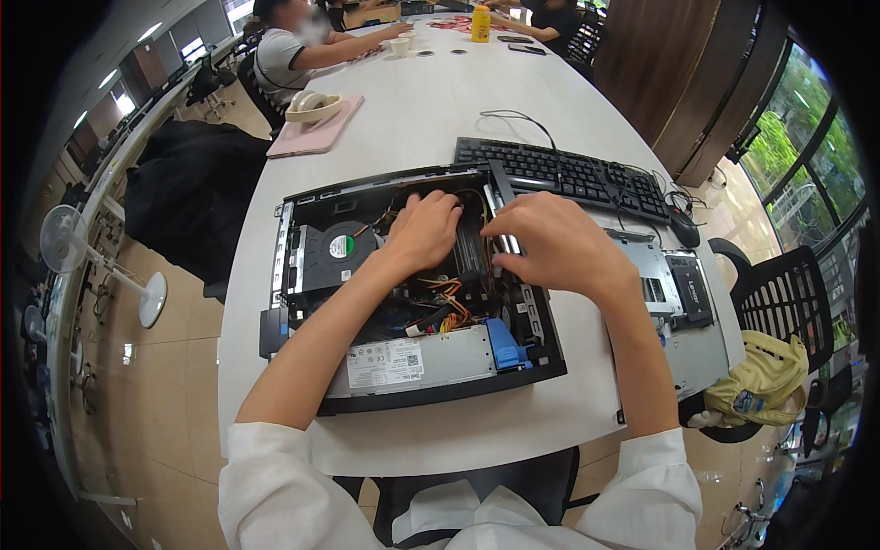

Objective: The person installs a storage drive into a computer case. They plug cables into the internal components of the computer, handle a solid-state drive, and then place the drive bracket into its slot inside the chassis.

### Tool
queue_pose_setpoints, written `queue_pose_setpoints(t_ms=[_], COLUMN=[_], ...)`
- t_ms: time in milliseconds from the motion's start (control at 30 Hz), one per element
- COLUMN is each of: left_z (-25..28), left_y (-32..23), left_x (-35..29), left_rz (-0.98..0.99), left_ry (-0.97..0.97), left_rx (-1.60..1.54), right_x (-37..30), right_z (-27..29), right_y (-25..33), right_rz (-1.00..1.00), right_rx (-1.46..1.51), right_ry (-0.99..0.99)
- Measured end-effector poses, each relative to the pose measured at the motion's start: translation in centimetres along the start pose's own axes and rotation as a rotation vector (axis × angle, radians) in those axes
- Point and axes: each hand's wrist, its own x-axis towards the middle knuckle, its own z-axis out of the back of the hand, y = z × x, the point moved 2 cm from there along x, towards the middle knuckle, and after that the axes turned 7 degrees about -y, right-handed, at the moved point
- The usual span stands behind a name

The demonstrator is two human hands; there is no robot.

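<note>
Since the computer case (541, 341) lies uncovered on the white table (486, 431), straight ahead of you at twelve o'clock, the opening up looks done. Toward ten o'clock inside it, the round black fan (321, 261) sits in place. Your left hand (426, 229) reaches in at twelve, fingers bent downward, tips hidden, so whether they grip anything cannot be told. At six, the silver power supply (458, 353) appears seated; above it run bunched coloured wires (449, 291), and which ends are plugged cannot be made out. A blue latch (504, 344) stands at four. Your right hand (559, 243) is at two, thumb and forefinger curved apart by the rim; you may be pinching something there, but that is unclear. Farther out, past three, a metal panel (692, 356) lies off the case, so the inside looks partway worked, with closing up not yet done.
</note>
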Motion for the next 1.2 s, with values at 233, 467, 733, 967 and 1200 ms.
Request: queue_pose_setpoints(t_ms=[233, 467, 733, 967, 1200], left_z=[-0.8, -0.7, -1.0, -1.5, -1.5], left_y=[1.4, 1.6, 2.0, 2.2, 2.6], left_x=[0.4, 0.3, -0.2, 0.2, 0.1], left_rz=[-0.085, -0.129, -0.154, -0.162, -0.123], left_ry=[0.019, -0.007, -0.027, -0.027, -0.031], left_rx=[-0.012, -0.018, 0.007, -0.042, -0.016], right_x=[1.1, 0.6, 1.3, 1.1, 1.1], right_z=[-0.4, -3.3, -4.2, -4.2, -4.2], right_y=[1.7, 2.5, 2.3, 2.5, 2.7], right_rz=[0.041, 0.113, 0.147, 0.181, 0.175], right_rx=[-0.042, -0.242, -0.223, -0.272, -0.277], right_ry=[0.129, 0.238, 0.203, 0.211, 0.194])
